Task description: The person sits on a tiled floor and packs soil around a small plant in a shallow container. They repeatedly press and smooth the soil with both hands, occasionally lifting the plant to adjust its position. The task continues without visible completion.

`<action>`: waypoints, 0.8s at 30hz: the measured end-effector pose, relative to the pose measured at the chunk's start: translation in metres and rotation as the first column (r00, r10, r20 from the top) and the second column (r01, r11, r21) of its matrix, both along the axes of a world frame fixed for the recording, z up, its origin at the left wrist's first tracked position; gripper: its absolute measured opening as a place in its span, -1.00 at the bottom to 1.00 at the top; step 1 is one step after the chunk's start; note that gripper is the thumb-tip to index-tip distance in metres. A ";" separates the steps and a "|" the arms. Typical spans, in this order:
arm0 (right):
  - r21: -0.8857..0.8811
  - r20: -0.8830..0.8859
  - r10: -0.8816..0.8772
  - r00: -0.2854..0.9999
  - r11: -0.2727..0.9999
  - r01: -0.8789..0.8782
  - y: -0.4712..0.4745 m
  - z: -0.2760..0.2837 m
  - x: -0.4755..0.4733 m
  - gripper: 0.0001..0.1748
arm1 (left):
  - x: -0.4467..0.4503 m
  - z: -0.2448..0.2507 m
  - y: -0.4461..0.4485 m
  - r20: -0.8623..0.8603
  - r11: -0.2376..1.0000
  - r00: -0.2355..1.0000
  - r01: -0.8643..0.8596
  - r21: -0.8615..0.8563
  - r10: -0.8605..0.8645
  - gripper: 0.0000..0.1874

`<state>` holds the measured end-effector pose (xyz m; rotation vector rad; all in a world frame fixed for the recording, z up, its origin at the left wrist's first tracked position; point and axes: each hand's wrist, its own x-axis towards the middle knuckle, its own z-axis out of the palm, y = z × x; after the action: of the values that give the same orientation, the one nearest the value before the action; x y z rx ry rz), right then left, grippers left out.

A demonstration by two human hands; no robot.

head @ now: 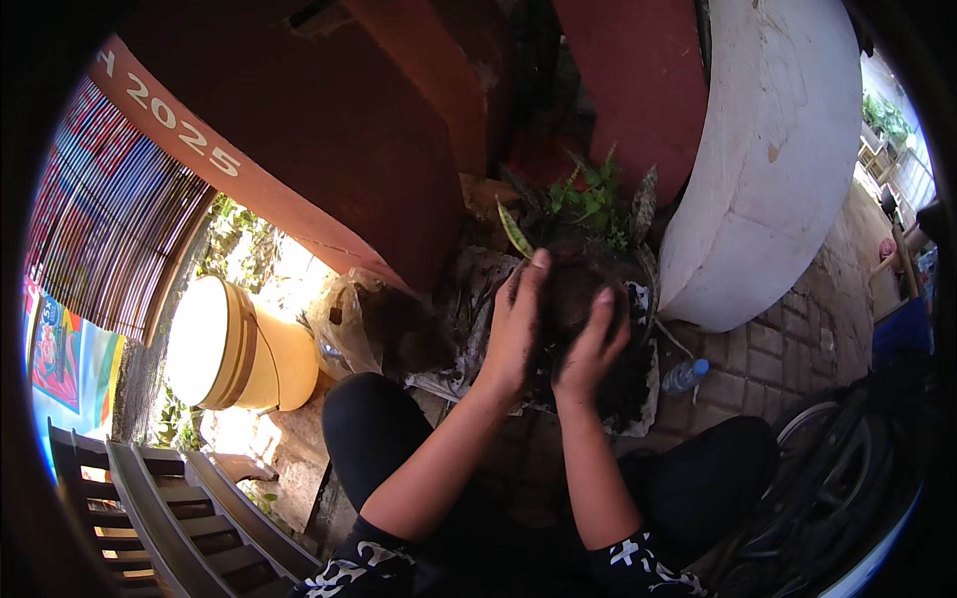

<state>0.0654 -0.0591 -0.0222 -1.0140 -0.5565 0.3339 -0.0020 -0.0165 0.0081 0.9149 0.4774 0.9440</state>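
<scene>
My left hand (pixel 518 325) and my right hand (pixel 594 347) cup a dark clump of soil (pixel 572 295) from both sides. A long green leaf with pale edges (pixel 514 230) stands up beside my left fingertips; whether it grows from the clump I cannot tell. Below my hands lies a white sheet (pixel 644 411) strewn with dark soil (pixel 620 392). Just beyond the clump are small green leafy plants (pixel 591 196) and an upright mottled leaf (pixel 644 203). The far side of the clump and the bases of the plants are too dark to make out.
A clear plastic bag (pixel 336 329) with dark contents and a yellowish bucket (pixel 250 344) stand at left. A capped plastic bottle (pixel 682 377) is on the brick paving (pixel 762 344) at right. A curved white wall (pixel 770 164), a slatted bench (pixel 179 516) and a wheel (pixel 830 448) surround the spot.
</scene>
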 end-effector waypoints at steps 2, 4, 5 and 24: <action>0.182 -0.453 0.188 0.872 0.976 -0.116 0.000 0.007 -0.002 -0.50 | 0.001 -0.001 -0.001 -0.197 0.970 0.958 -0.176 0.171 0.208 -0.58; 0.094 -0.536 0.151 0.831 0.988 -0.119 0.001 0.011 -0.008 -0.50 | 0.004 -0.005 -0.004 -0.158 0.954 0.952 -0.231 0.189 0.262 -0.68; 0.064 -0.583 0.144 0.800 0.989 -0.131 0.001 0.011 -0.010 -0.50 | 0.006 -0.008 -0.006 -0.137 0.953 0.953 -0.244 0.181 0.270 -0.73; 0.190 -0.577 0.443 0.686 0.890 -0.415 -0.007 0.016 0.000 -0.24 | -0.004 -0.016 0.014 -0.085 0.996 0.995 -0.055 0.067 0.060 -0.65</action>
<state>0.0658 -0.0660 -0.0060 -0.6574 -0.1950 1.0320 -0.0058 -0.0024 -0.0081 1.0080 0.5521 0.9793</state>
